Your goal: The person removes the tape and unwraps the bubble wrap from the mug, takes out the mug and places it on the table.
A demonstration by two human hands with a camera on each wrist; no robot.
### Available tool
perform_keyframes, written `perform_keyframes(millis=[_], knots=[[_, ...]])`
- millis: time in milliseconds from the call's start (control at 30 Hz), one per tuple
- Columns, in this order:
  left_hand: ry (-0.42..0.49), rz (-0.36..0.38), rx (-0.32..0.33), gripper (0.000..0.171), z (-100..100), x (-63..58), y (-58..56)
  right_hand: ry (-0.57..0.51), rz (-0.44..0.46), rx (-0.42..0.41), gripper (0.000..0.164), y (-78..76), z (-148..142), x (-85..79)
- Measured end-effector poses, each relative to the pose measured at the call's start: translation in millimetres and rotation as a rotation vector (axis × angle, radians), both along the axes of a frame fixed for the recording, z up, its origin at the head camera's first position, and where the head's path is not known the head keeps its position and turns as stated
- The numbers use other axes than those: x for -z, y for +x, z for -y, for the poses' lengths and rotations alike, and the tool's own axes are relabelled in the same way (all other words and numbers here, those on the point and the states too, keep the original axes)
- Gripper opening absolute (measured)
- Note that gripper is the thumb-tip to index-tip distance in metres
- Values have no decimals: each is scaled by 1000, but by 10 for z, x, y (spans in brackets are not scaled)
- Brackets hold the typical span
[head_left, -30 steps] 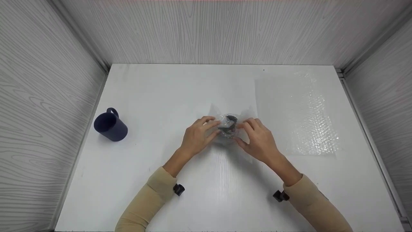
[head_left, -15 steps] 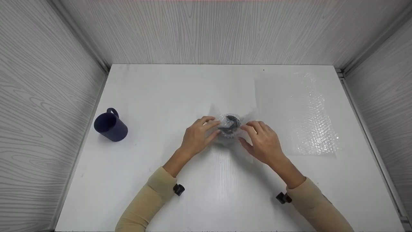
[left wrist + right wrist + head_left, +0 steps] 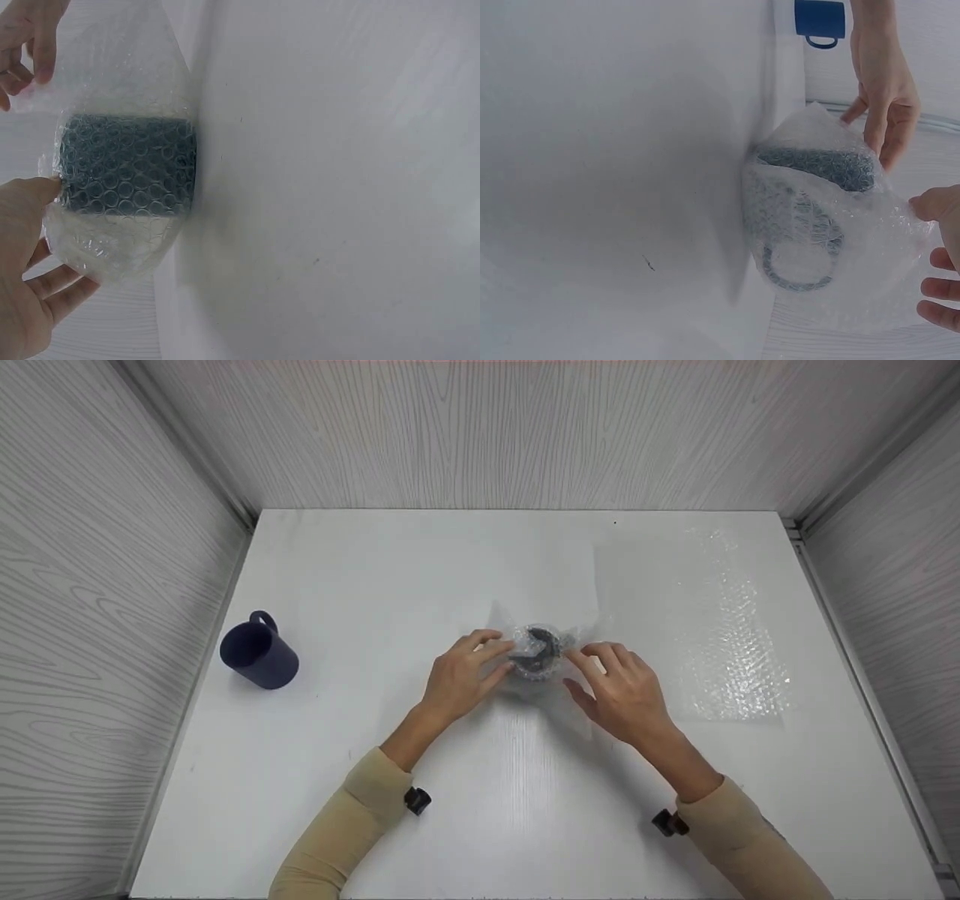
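A dark mug (image 3: 127,165) stands upright at mid-table, bundled in clear bubble wrap (image 3: 877,247). Its handle (image 3: 802,285) shows through the plastic in the right wrist view. My left hand (image 3: 459,675) holds the bundle from the left, thumb at the mug's rim and the other fingers on the far side of the wrap. On the right side, my right hand (image 3: 622,694) holds a loose edge of the wrap between thumb and fingers, a little away from the mug.
A second mug (image 3: 259,656), dark blue and unwrapped, stands at the left of the white table (image 3: 420,562). Another bubble wrap sheet (image 3: 735,660) lies flat on the right. Wood-patterned panels (image 3: 480,435) enclose the back and sides.
My right hand has moved right and slightly toward me, drawing the wrap's edge outward, so more of the mug's round opening shows. My left hand stays in place.
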State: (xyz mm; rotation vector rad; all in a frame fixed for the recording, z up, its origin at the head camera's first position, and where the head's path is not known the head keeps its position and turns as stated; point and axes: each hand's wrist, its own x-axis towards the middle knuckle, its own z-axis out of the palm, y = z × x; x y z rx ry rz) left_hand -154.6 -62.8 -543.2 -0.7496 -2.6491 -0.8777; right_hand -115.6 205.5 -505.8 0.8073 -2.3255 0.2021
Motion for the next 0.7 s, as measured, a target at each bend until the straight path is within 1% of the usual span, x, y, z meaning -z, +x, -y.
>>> perform_keyframes(millis=[200,500,700], knots=[[0,-5,3,33,3,2,1,-21,3,11,45,21,-55,-17],[14,-9,4,33,-7,-8,4,-46,4,95,47,73,-207,-14],[10,1,1,33,-8,-3,2,-70,22,108,48,104,-300,5]])
